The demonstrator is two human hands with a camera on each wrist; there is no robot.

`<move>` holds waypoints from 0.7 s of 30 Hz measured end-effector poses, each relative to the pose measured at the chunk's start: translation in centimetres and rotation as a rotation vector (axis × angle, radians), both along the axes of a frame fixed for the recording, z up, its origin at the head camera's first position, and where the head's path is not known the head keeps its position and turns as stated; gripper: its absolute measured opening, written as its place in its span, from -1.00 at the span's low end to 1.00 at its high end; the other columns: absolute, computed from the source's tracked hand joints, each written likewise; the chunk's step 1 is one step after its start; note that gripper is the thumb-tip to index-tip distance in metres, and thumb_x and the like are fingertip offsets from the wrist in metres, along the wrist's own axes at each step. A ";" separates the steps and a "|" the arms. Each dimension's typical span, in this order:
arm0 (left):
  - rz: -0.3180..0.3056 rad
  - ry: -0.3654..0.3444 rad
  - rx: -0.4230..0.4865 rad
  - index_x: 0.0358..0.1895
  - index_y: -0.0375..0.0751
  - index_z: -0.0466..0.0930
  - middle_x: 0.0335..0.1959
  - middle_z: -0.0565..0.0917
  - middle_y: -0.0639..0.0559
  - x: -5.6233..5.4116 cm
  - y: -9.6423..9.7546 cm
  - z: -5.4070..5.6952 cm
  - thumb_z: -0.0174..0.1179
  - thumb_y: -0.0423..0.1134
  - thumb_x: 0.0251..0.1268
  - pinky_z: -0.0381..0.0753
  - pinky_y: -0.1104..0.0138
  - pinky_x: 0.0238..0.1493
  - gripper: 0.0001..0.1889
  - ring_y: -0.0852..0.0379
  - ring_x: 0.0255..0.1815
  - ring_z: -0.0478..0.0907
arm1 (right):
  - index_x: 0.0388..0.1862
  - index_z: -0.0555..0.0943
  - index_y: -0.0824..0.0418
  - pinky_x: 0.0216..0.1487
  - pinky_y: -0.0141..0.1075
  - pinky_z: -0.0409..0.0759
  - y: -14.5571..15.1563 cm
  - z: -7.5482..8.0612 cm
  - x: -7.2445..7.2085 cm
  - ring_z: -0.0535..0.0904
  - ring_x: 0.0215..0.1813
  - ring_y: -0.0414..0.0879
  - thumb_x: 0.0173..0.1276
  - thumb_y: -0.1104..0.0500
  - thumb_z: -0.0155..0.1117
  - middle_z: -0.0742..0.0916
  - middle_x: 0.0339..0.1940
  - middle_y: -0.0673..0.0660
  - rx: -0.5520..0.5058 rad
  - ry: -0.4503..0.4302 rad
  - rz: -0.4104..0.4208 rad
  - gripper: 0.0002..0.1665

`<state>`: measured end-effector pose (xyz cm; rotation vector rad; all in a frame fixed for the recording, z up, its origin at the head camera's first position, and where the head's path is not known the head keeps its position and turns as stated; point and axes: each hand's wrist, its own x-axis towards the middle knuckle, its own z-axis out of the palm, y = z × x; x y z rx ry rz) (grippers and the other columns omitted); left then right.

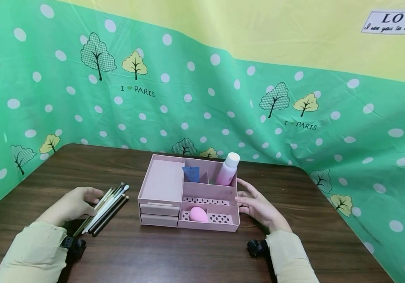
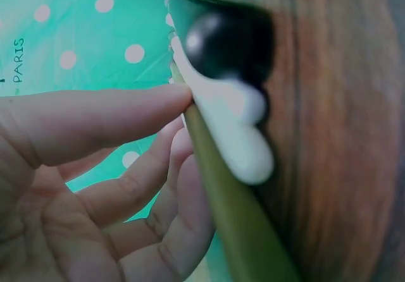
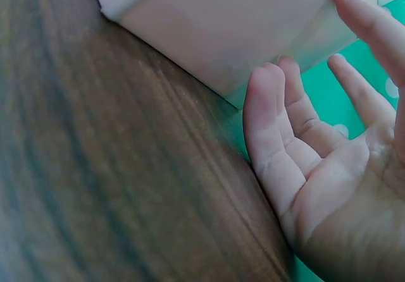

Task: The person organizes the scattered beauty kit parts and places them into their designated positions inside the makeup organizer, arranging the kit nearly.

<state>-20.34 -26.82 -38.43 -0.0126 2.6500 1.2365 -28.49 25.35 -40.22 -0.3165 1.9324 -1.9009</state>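
My left hand [image 1: 73, 204] is at the left of the table, over a bundle of slim sticks [image 1: 108, 214] that look like makeup brushes or pencils, in black, white and olive. In the left wrist view its thumb and fingers pinch an olive stick [image 2: 221, 200], beside rounded white ends [image 2: 247, 155]. A pink desktop organizer [image 1: 161, 177] stands at the centre. My right hand [image 1: 260, 206] touches the organizer's right side with loosely spread fingers. Inside the organizer are a pink makeup sponge [image 1: 198, 214], a white-capped pink bottle [image 1: 228, 171] and a blue flat item [image 1: 191, 174].
The dark wooden table [image 1: 195, 257] spreads around the organizer. Behind it hangs a green polka-dot curtain [image 1: 188, 90] with a yellow upper band. The organizer has two small drawers [image 1: 160, 220] at its front left.
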 end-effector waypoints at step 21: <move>0.029 0.021 -0.052 0.21 -0.63 0.38 -0.09 0.61 -0.47 0.1 0.8 0.4 0.27 -0.60 0.05 0.62 0.24 -0.35 -0.42 -0.01 -0.22 0.62 | 0.62 -0.05 0.12 0.03 -0.25 0.68 -0.1 -0.1 0.0 0.68 -0.02 -0.07 0.43 0.22 0.22 0.58 0.12 0.19 0.022 0.002 -0.011 -0.07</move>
